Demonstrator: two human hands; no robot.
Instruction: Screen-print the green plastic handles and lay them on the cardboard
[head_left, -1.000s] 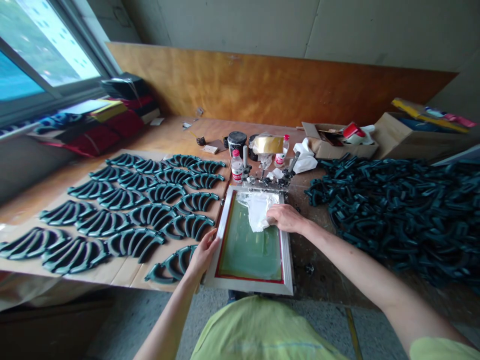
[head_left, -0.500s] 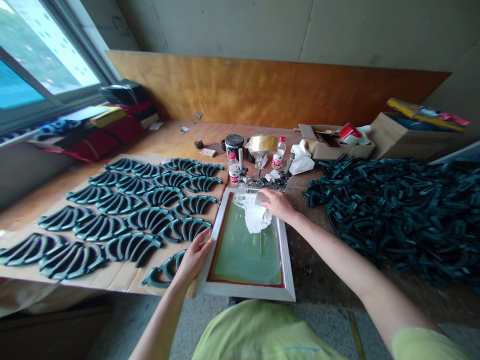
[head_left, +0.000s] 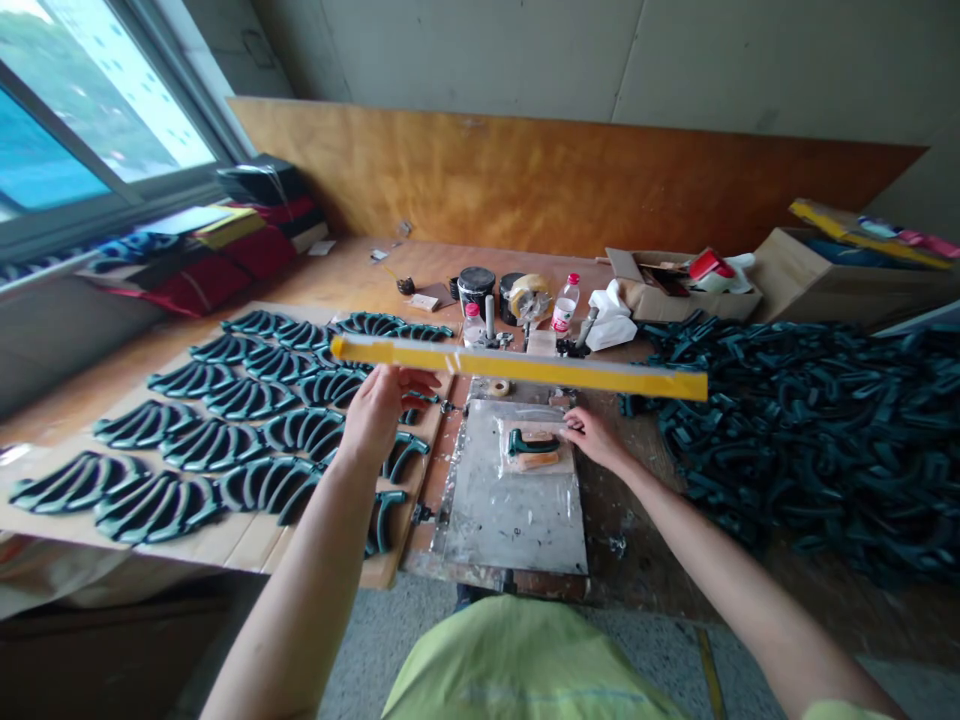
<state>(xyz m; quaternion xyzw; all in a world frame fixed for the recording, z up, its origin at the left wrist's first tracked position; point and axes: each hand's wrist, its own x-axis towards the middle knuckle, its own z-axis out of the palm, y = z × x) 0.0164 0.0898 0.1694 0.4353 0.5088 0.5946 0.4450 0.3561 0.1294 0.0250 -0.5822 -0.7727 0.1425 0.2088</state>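
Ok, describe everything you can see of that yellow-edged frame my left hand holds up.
The frame shows edge-on as a long thin bar, its edge covered in what looks like yellow tape. It is raised above the metal base plate, sloping slightly down to the right. The left hand holds it near its left end.

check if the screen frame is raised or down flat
Raised: the screen frame shows edge-on as a yellow bar, its edge in the left hand, above the base plate and the green part.

The raised frame (head_left: 517, 367) shows only its edge; the heap (head_left: 810, 430) runs off right.
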